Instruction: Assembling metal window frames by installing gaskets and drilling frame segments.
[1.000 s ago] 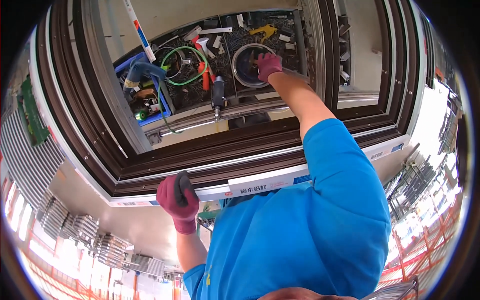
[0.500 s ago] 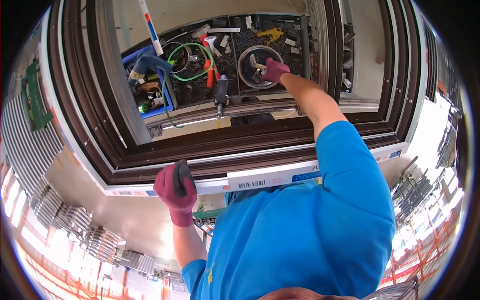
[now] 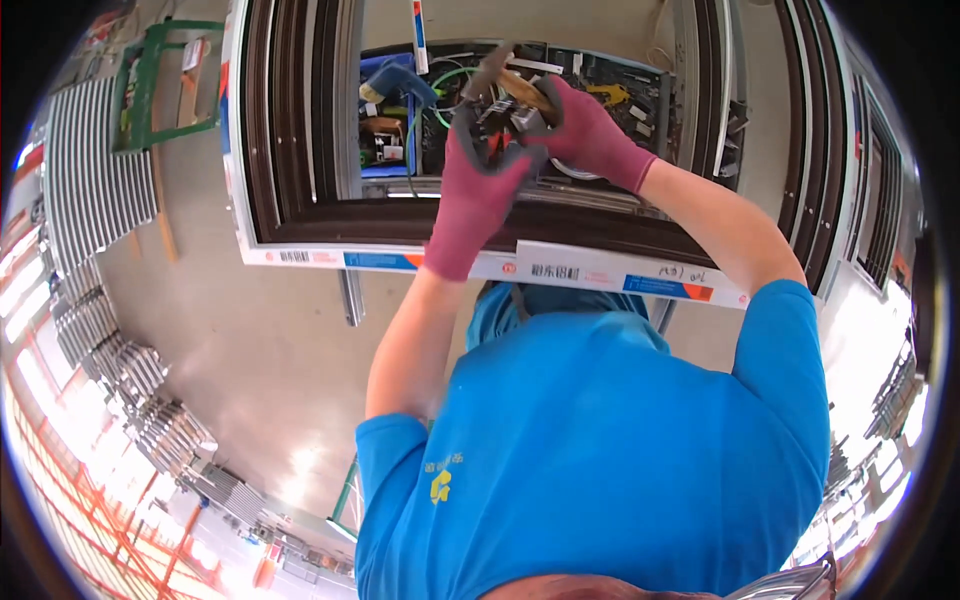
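a hammer raised between two gloved hands, seen from above. the hammer's wooden handle (image 3: 527, 92) extends from the right hand (image 3: 595, 130) toward the far left, its long axis slanting away from the body; the metal head (image 3: 490, 72) forms the far end. the right hand is the nearer to the handle, while the head stands just beyond the raised fingertips of the left hand (image 3: 482, 185); whether these touch it cannot be told. right grip: closed round the near end of the handle. left grip: thumb and fingers spread apart in a wide curve, palm side toward the right hand, with no object clearly held. between the two hands appear small metal pieces (image 3: 527, 120), blurred; whether they are held or lie below cannot be told. surroundings: both hands are within the outline of a dark brown frame (image 3: 350, 226). beyond them are a yellow tool (image 3: 612, 94) to the right, and a blue power tool (image 3: 398, 82) and a blue bin (image 3: 412, 142) to the left.
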Tool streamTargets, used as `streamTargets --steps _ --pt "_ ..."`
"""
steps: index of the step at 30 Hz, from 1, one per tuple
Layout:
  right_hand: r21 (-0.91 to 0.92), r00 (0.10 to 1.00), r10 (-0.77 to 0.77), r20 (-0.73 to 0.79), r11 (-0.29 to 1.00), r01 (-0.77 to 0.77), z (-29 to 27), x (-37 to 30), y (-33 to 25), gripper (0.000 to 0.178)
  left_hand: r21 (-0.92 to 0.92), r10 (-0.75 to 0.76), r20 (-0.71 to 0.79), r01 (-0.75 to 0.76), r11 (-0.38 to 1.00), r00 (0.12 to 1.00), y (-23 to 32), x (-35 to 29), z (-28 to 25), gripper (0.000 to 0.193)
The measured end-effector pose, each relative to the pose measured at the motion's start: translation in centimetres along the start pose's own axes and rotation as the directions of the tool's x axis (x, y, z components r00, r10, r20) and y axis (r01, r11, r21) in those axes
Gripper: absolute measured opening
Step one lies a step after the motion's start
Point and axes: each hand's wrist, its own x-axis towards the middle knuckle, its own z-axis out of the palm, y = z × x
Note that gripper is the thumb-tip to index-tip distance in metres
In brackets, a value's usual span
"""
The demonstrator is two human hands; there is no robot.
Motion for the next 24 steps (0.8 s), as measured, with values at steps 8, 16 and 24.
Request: streamTargets --steps 8,16,24 --pt "-0.043 0.999 0.043 -0.022 0.998 -0.044 -0.3 -3.9 -8.0 0.068 0.225 -0.288 0.071 0.266 0.937 0.955 3.3 -0.3 -2.8 0.054" --pt "0.264 0.991 -0.040 0.131 0.965 0.004 -3.9 -6.7 -4.4 0.063 0.499 -0.524 0.147 0.394 0.772 0.839 5.0 -2.9 -6.2 0.054" --pt "0.209 0.969 0.130 0.210 0.962 -0.175 -7.2 -8.1 -1.1 0.074 0.747 -0.591 0.195 0.272 0.606 0.783 5.0 -2.3 -5.9 0.065"
